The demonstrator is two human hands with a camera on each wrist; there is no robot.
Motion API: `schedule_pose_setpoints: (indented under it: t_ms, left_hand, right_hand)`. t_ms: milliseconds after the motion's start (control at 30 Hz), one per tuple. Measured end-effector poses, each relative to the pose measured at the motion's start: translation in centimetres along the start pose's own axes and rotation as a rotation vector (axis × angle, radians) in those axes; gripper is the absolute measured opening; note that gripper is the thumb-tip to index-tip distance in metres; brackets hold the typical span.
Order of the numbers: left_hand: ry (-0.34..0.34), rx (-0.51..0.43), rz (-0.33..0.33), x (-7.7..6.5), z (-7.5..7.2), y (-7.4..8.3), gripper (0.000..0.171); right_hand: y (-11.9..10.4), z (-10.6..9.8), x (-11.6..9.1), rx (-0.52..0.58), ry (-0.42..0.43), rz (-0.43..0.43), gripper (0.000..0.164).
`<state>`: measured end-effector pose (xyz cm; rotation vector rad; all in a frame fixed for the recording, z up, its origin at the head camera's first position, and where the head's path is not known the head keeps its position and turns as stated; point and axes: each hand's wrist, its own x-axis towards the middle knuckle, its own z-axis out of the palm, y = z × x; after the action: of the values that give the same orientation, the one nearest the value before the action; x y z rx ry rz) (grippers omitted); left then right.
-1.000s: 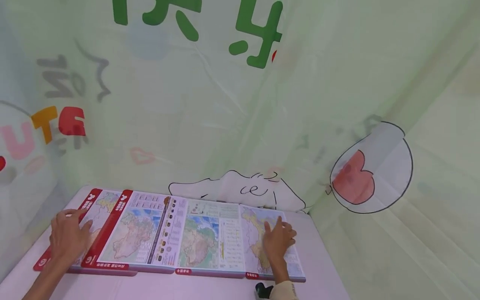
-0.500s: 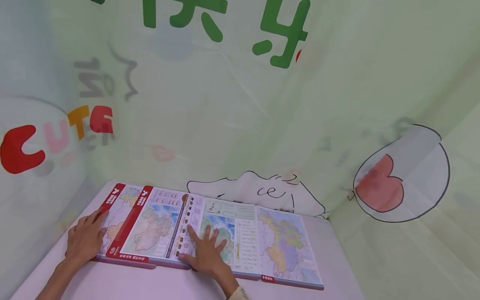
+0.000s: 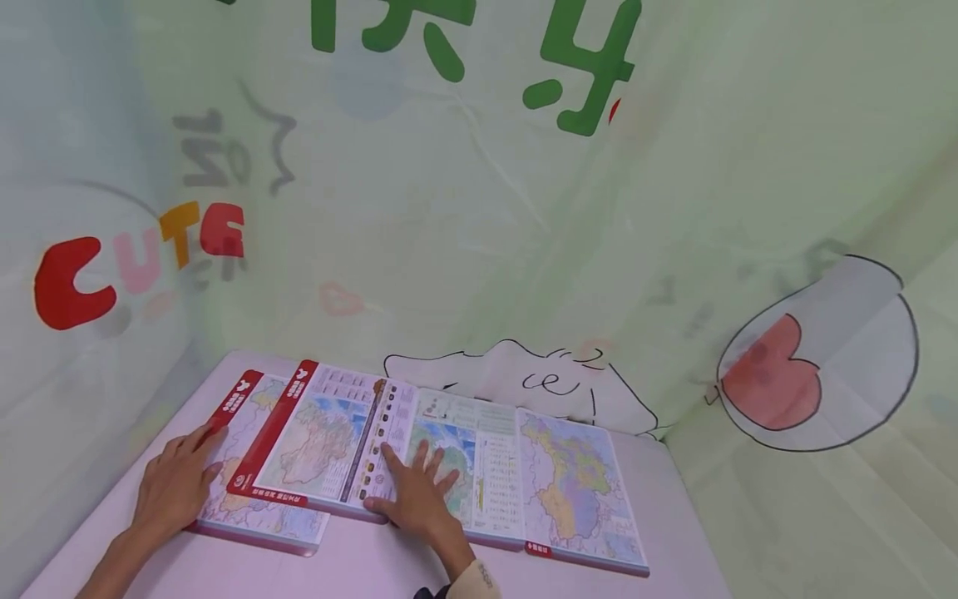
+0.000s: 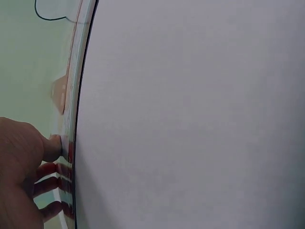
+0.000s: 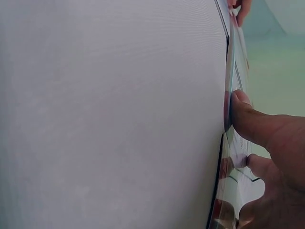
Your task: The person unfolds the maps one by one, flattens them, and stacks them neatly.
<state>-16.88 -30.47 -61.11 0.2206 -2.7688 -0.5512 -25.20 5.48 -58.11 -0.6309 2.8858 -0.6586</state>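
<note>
Several map boards overlap in a row in the head view. My left hand [image 3: 174, 484] rests over the red edge of the leftmost map board [image 3: 258, 517], fingers extended. Over that board's right part lies a red-spined map board [image 3: 318, 445]. My right hand [image 3: 421, 499] is spread flat, its thumb by this board's lower right corner and its fingers over the green map board [image 3: 497, 487]. The right wrist view has the thumb [image 5: 245, 112] against a board edge. At the right end lies a colourful map board [image 3: 572, 491].
A pale pink table [image 3: 374, 566] carries the boards. Behind it hangs a printed fabric curtain [image 3: 419, 216], which continues as side walls at left and right, close to the table's edges.
My right hand has moved left from the rightmost board to the middle ones. The leftmost board now sticks out nearer to me below the red-spined one. The head view has turned left.
</note>
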Motion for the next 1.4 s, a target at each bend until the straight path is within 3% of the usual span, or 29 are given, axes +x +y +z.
schedule_pose_setpoints:
  t_ms: [267, 533, 667, 767, 833, 900, 1067, 1200, 1400]
  left_hand:
    - [-0.026, 0.007, -0.016, -2.3, 0.0, 0.3, 0.077]
    - [-0.097, 0.004, -0.052, -4.0, -0.2, 0.4, 0.081]
    - [-0.096, -0.023, -0.050, -4.5, 0.6, -0.5, 0.080]
    - [-0.087, -0.070, -0.066, -4.6, 0.7, -1.2, 0.079]
    - [-0.089, -0.110, -0.101, -4.4, 0.2, -1.3, 0.077]
    - [-0.093, -0.146, -0.143, -3.9, -0.4, -1.1, 0.076]
    - [-0.184, -0.183, -0.187, -2.3, -2.3, -0.2, 0.077]
    - [-0.257, -0.182, -0.218, -1.6, -3.4, 0.5, 0.079]
    - [-0.272, -0.201, -0.264, -1.3, -4.3, 0.7, 0.076]
  right_hand:
    - [-0.2, -0.3, 0.0, -0.040, 0.022, 0.019, 0.095]
    - [2.5, 2.9, 0.9, -0.060, 0.103, 0.020, 0.107]
    - [0.9, 1.9, 0.1, -0.068, 0.203, 0.065, 0.103]
    - [-1.6, -0.1, -1.2, 0.070, 0.321, 0.116, 0.077]
    - [-2.5, -0.6, -1.9, 0.226, 0.365, 0.116, 0.060]
    - [-3.5, -1.0, -2.7, 0.431, 0.317, 0.121, 0.050]
    - [-5.2, -0.9, -4.3, 0.836, 0.052, 0.214, 0.038]
    - [-6.2, -0.8, -4.9, 0.983, -0.042, 0.292, 0.030]
    - [-7.2, -0.7, -5.5, 1.160, -0.127, 0.359, 0.031]
